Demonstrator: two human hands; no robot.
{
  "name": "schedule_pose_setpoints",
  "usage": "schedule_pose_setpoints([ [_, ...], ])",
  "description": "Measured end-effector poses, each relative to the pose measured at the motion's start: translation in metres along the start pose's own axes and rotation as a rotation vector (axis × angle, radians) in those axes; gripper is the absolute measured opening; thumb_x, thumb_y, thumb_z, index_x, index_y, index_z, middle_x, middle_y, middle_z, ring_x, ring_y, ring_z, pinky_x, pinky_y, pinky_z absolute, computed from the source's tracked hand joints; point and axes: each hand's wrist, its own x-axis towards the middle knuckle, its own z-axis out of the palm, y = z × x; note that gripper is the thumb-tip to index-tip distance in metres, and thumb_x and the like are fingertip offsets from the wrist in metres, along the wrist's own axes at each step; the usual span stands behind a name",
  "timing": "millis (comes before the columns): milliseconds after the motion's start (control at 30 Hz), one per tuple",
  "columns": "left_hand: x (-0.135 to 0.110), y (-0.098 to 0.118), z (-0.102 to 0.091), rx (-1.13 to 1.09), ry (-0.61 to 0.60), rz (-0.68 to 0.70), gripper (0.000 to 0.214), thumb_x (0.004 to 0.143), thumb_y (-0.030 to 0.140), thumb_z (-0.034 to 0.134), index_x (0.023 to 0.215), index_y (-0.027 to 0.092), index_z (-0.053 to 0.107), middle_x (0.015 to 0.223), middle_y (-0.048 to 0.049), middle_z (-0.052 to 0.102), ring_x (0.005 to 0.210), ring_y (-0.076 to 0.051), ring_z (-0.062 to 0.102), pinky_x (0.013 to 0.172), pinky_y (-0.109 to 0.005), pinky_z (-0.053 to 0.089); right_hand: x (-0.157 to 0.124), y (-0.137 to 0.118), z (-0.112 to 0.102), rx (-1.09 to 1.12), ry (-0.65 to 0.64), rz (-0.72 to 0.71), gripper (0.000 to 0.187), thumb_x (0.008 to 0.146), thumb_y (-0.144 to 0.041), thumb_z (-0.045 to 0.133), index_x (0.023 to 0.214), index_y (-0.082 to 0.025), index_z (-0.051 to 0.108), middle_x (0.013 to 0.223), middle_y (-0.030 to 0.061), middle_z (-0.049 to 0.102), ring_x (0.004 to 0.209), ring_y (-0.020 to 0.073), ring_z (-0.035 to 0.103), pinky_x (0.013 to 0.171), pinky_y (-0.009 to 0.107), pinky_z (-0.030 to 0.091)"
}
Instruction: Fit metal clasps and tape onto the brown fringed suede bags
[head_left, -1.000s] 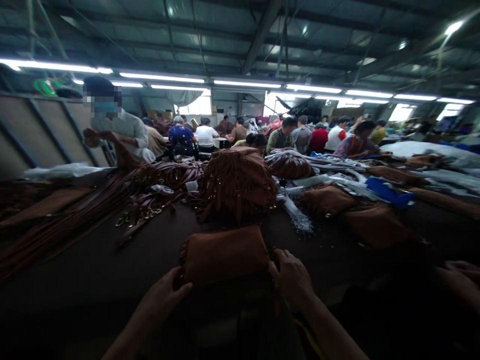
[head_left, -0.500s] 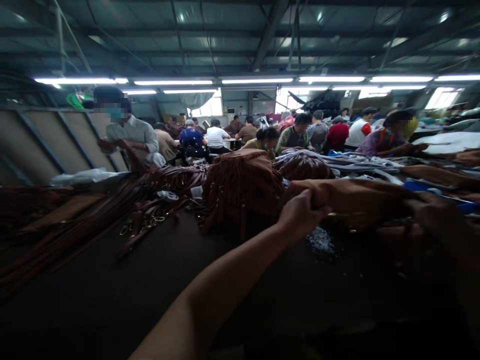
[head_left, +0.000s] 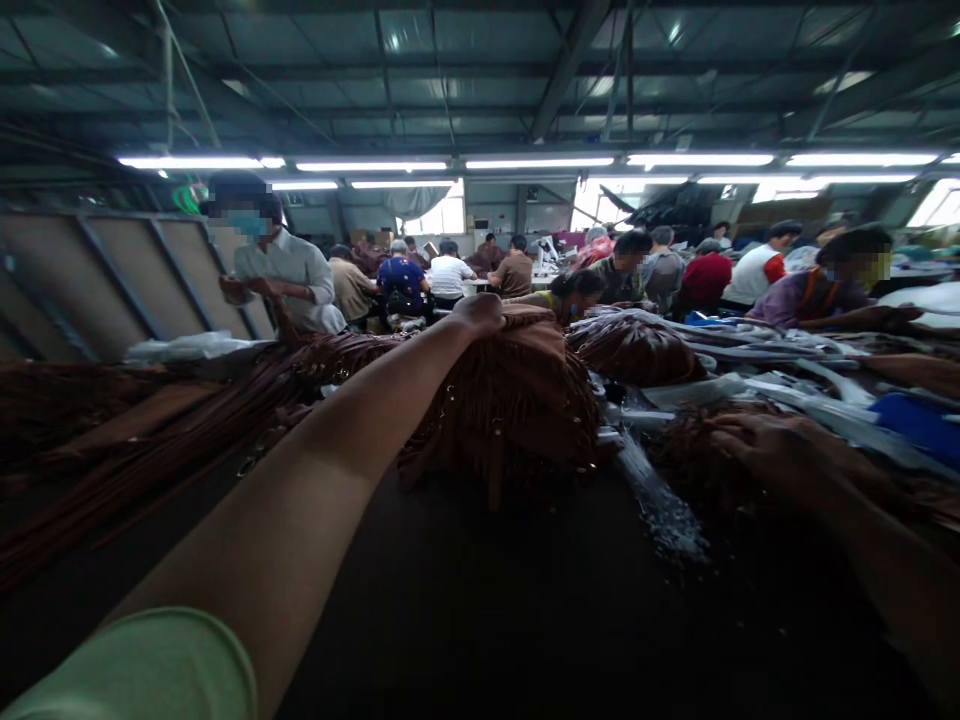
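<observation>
My left hand [head_left: 480, 314] is at the top left edge of a stack of brown fringed suede pieces [head_left: 517, 390], which look like bag parts with small metal fittings. Its fingers curl over the top piece's edge, partly out of sight behind the hand. To the right, my right hand [head_left: 780, 450] lies over a brown fringed heap [head_left: 697, 440], fingers stretched across it; dim light hides the thumb side. Between stack and heap, a bundle of thin clear plastic strands [head_left: 664, 500] spills onto the dark table [head_left: 525, 600].
Long brown straps [head_left: 172, 450] run along the left. Behind the stack sit another brown fringed bundle [head_left: 637, 348] and whitish strips [head_left: 802, 370]. A blue item [head_left: 915, 420] lies at the far right. A masked co-worker [head_left: 281, 270] stands back left; several others sit beyond.
The brown suede piece held between both hands is no longer stretched there. My left hand has moved left to the stack's top; my right hand has come down on the right-hand heap.
</observation>
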Motion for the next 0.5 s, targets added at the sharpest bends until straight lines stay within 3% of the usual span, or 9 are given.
schedule_pose_setpoints([
  [100, -0.018, -0.003, -0.013, 0.078, 0.195, 0.033, 0.037, 0.093, 0.024, 0.04, 0.111, -0.003, 0.06, 0.111, -0.023, 0.061, 0.107, -0.029, 0.056, 0.092, -0.039, 0.039, -0.015, -0.035, 0.038, -0.165, -0.047, -0.108, 0.032, 0.079, -0.044, 0.06, 0.102, -0.024, 0.068, 0.11, 0.012, 0.065, 0.1, 0.0307, 0.06, 0.088, 0.046, 0.044],
  [200, -0.066, -0.001, -0.036, 0.087, 0.395, 0.11, 0.037, 0.096, 0.024, 0.034, 0.115, 0.003, 0.057, 0.112, -0.0203, 0.058, 0.104, -0.028, 0.055, 0.09, -0.041, 0.039, -0.036, -0.098, 0.083, 0.12, -0.138, -0.189, 0.035, 0.085, -0.048, 0.055, 0.106, -0.023, 0.066, 0.109, 0.0084, 0.066, 0.1, 0.0259, 0.061, 0.088, 0.042, 0.047],
  [267, -0.116, 0.008, -0.038, 0.046, 0.443, 0.182, 0.035, 0.096, 0.025, 0.033, 0.116, 0.007, 0.057, 0.115, -0.0183, 0.055, 0.107, -0.028, 0.053, 0.091, -0.041, 0.038, -0.049, -0.142, 0.106, 0.426, -0.283, -0.106, 0.043, 0.087, -0.055, 0.05, 0.112, -0.023, 0.063, 0.11, 0.008, 0.066, 0.1, 0.0243, 0.062, 0.088, 0.04, 0.048],
  [333, -0.18, 0.024, -0.019, -0.025, 0.388, 0.271, 0.034, 0.096, 0.025, 0.034, 0.115, 0.012, 0.058, 0.111, -0.0155, 0.057, 0.109, -0.028, 0.051, 0.092, -0.041, 0.038, -0.061, -0.177, 0.124, 0.791, -0.396, 0.034, 0.056, 0.086, -0.063, 0.041, 0.12, -0.022, 0.058, 0.115, 0.009, 0.065, 0.098, 0.0247, 0.064, 0.084, 0.04, 0.051],
  [400, -0.249, 0.041, 0.018, -0.151, 0.248, 0.359, 0.034, 0.096, 0.025, 0.034, 0.119, 0.017, 0.057, 0.104, -0.0137, 0.06, 0.102, -0.027, 0.054, 0.088, -0.04, 0.041, -0.078, -0.198, 0.141, 1.022, -0.388, 0.188, 0.054, 0.084, -0.06, 0.046, 0.12, -0.021, 0.055, 0.114, 0.0092, 0.066, 0.093, 0.0247, 0.066, 0.078, 0.038, 0.054],
  [500, -0.338, 0.051, 0.078, -0.419, 0.028, 0.419, 0.033, 0.092, 0.03, 0.047, 0.123, 0.023, 0.057, 0.102, -0.0124, 0.062, 0.096, -0.026, 0.057, 0.083, -0.038, 0.045, -0.113, -0.201, 0.167, 1.031, -0.297, 0.411, 0.043, 0.071, -0.034, 0.064, 0.111, -0.02, 0.057, 0.102, 0.0076, 0.07, 0.086, 0.0239, 0.067, 0.074, 0.035, 0.054],
])
